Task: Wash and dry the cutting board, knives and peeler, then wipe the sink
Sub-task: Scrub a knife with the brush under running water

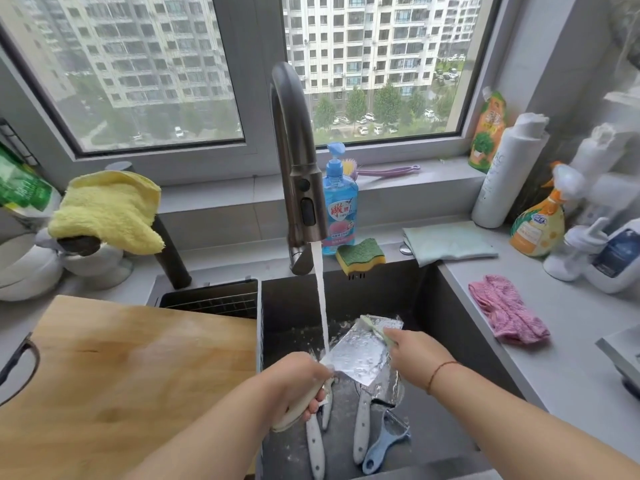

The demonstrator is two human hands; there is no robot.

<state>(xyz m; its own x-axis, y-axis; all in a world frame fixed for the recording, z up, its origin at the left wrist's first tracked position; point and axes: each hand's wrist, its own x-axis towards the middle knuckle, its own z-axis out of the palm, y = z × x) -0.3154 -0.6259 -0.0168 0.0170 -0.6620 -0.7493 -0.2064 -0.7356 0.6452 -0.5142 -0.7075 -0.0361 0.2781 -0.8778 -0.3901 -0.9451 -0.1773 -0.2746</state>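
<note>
My left hand (pixel 301 382) grips the pale handle of a cleaver (pixel 360 355) and holds its wide wet blade under the running water (pixel 320 299) over the dark sink (pixel 450 323). My right hand (pixel 412 355) presses a green and yellow sponge (pixel 375 329) against the blade's far edge. On the sink floor lie white-handled knives (pixel 362 431), one more (pixel 315 448) beside them, and a blue peeler (pixel 384 441). The wooden cutting board (pixel 121 375) rests on the counter to the left.
The tall faucet (pixel 294 161) stands at the sink's back. Blue dish soap (pixel 339 206) and a second sponge (pixel 360 256) sit behind it. A pink cloth (pixel 509 310) and pale green cloth (pixel 450 242) lie on the right counter, bottles beyond. A yellow towel (pixel 110 209) drapes left.
</note>
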